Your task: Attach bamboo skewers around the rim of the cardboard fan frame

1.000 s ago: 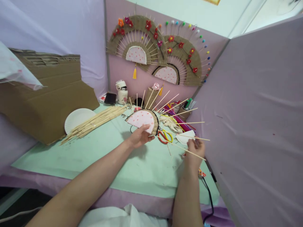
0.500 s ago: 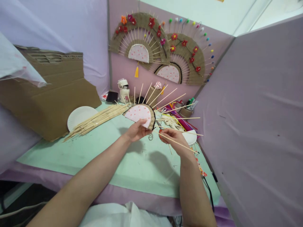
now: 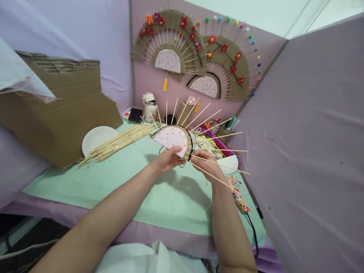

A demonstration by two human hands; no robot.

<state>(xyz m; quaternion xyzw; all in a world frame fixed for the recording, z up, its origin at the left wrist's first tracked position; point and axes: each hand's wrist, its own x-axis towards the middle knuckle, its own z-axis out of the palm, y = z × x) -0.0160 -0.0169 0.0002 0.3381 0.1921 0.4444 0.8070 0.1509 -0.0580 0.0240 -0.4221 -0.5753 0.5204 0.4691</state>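
Note:
A half-round fan [image 3: 170,137] with a pink-dotted white face, a woven brown band and a black trim is in my left hand [image 3: 170,159]. Its thumb presses on the face and the fingers go underneath. Thin wooden sticks [image 3: 212,116] spread out from the curved edge. At the lower right end of that edge, my right hand [image 3: 205,163] has its fingers pinched together among the lowest sticks. What lies between those fingertips is hidden. A small metal ring [image 3: 182,164] shows just below the left fingers.
A bundle of sticks [image 3: 119,145] lies left, partly over a white paper plate [image 3: 95,137], before leaning cardboard [image 3: 62,113]. Right of the hands are a cut half plate [image 3: 229,163] and purple craft stems [image 3: 226,151]. A flask [image 3: 149,110] stands behind; finished fans [image 3: 170,26] hang on the wall.
My right hand has come in from the right and now meets the fan's edge. The fan has shifted slightly right and down in my left hand, turning a little.

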